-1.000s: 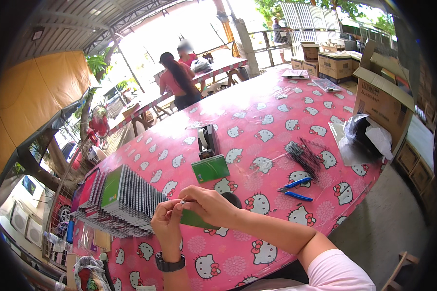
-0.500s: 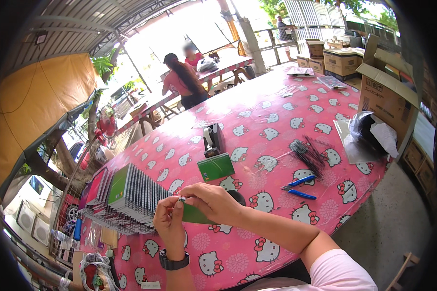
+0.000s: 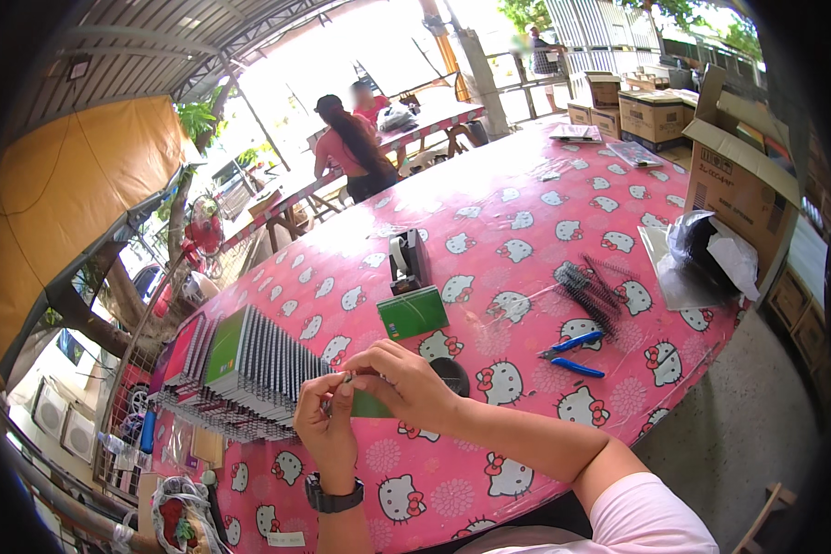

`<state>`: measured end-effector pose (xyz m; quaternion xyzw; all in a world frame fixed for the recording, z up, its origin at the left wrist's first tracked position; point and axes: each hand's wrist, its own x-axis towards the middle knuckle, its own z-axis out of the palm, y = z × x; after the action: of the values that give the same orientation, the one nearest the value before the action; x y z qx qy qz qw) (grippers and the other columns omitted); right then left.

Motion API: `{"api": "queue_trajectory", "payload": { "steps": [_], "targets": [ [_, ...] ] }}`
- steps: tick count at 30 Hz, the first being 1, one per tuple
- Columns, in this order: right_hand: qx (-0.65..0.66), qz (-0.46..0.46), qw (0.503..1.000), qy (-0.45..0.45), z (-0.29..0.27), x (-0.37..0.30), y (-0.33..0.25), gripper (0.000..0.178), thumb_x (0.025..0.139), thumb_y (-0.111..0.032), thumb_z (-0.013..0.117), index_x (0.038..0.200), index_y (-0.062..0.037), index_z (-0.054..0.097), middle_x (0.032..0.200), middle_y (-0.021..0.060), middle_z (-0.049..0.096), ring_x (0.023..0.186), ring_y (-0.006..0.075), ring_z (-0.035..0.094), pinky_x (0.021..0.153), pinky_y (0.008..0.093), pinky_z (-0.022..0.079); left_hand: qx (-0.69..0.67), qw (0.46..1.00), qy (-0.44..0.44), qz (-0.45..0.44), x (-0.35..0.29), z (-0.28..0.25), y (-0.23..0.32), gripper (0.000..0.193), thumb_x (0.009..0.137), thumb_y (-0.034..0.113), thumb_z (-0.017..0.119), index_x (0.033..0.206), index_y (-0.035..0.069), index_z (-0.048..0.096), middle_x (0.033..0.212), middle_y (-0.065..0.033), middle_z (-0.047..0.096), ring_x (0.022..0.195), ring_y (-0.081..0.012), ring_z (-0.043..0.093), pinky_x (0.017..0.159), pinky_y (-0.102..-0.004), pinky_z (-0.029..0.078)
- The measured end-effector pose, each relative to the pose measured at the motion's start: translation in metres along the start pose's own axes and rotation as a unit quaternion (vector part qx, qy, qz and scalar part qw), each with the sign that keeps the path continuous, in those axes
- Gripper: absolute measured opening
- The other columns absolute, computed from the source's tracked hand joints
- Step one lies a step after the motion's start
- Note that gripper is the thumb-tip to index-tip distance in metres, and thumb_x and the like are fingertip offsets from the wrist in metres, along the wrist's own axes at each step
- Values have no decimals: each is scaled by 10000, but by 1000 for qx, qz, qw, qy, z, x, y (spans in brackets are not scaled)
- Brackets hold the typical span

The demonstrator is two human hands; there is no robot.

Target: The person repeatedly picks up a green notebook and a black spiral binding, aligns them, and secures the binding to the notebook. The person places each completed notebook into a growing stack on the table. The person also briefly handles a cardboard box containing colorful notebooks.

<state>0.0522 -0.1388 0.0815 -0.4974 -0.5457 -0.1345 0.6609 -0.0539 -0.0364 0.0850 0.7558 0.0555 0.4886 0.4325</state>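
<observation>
My left hand (image 3: 328, 420), with a dark watch on its wrist, is closed in a pinch at the right side of the notebook stack. My right hand (image 3: 402, 379) is pinched against it, fingertips meeting. Between the fingertips is a tiny thing, too small to make out. A green cover or notebook (image 3: 369, 405) shows just beneath the fingers, mostly hidden by the right hand. Beside my left hand stand stacked spiral notebooks (image 3: 240, 355) with green and pink covers. Ahead of my hands lies another green notebook (image 3: 413, 312), near a black tape dispenser (image 3: 406, 263).
Blue-handled cutters (image 3: 574, 355) lie to the right, beside loose black spiral coils (image 3: 589, 295). A round black object (image 3: 450, 376) sits next to my right hand. An open cardboard box (image 3: 739, 189) and plastic wrapping (image 3: 702, 249) stand far right. Two people sit at another table.
Both hands stay pinched together in nearly the same place, with a slight shift of the fingers. Less of the green cover shows below them. The whole view has shifted slightly.
</observation>
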Motion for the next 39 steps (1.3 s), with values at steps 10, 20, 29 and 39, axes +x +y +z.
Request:
{"api": "queue_trajectory", "payload": {
  "steps": [10,20,29,39],
  "targets": [
    [13,71,997,-38,2,-2,-6,274,872,-252,614,877,-6,492,813,143,527,764,335,537,669,414,434,136,990,3,48,-12,-2,10,138,859,130,673,856,1,623,749,-23,590,687,-69,523,613,-229,431],
    [-26,81,996,-35,6,-5,-8,89,890,-81,569,915,4,571,822,143,573,750,311,583,657,365,461,119,991,20,57,-5,4,3,117,876,128,653,910,22,618,748,-15,635,648,-81,538,604,-237,439],
    [15,111,993,27,-5,5,-12,116,890,-110,606,889,4,585,778,92,566,670,189,560,620,297,448,-122,992,-9,-38,-22,1,-15,326,911,192,616,1168,27,501,1129,-49,562,1015,-93,498,847,-257,418],
    [-13,148,986,71,-31,17,24,364,887,-281,630,1134,-24,553,1053,140,571,1048,248,512,843,342,437,44,986,162,3,72,-73,-1,546,957,411,494,1270,-33,439,1056,-125,593,900,-182,569,784,-314,466]
  ]
}}
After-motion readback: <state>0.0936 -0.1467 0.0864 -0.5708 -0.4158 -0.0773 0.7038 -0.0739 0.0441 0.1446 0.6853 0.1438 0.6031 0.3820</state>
